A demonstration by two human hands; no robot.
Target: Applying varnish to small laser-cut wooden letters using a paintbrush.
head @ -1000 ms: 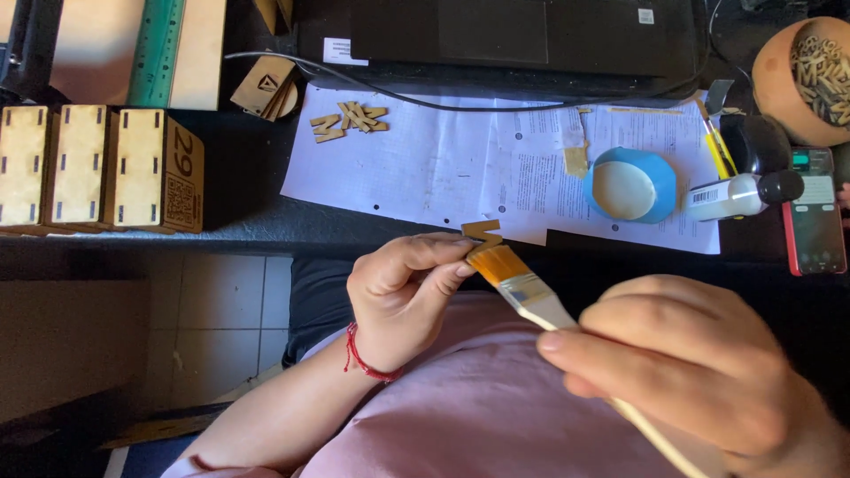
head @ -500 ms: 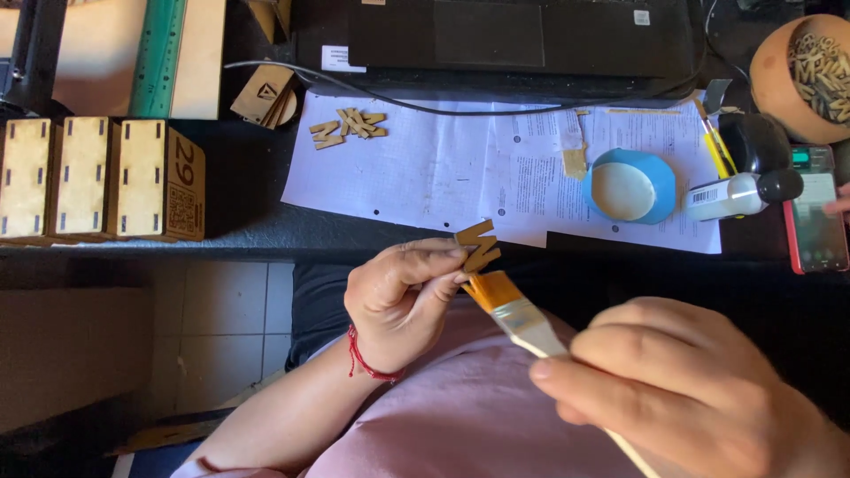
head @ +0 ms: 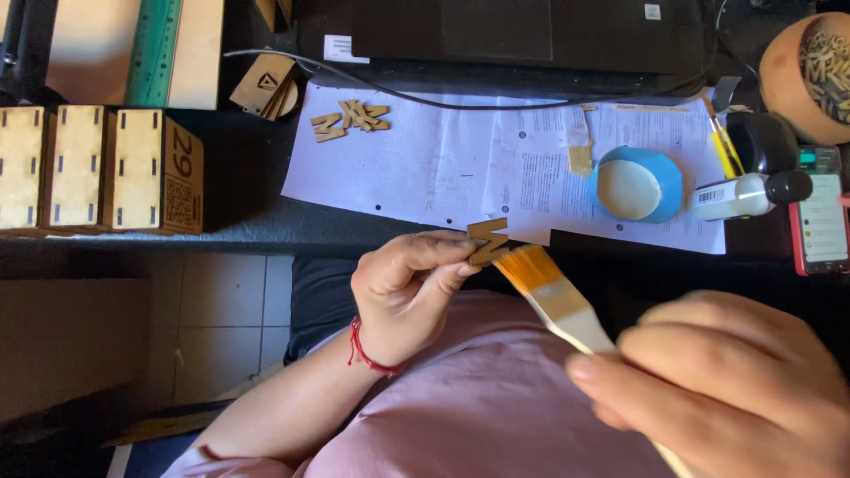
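Nearest the camera, the right hand is wrapped around the handle of a flat brush, fingers clamped on it. Its orange bristles point up-left and touch the lower edge of a small wooden letter. The left hand pinches that letter between thumb and fingertips, just over the desk's edge. A second ago the bristles lay over the piece; now they sit under and beside it, and the letter is turned flatter toward the camera. Beyond the grip lie the paper sheets, with a blue bowl of pale glue to the right and a pile of letters farther up-left. Wooden boxes stand well left.
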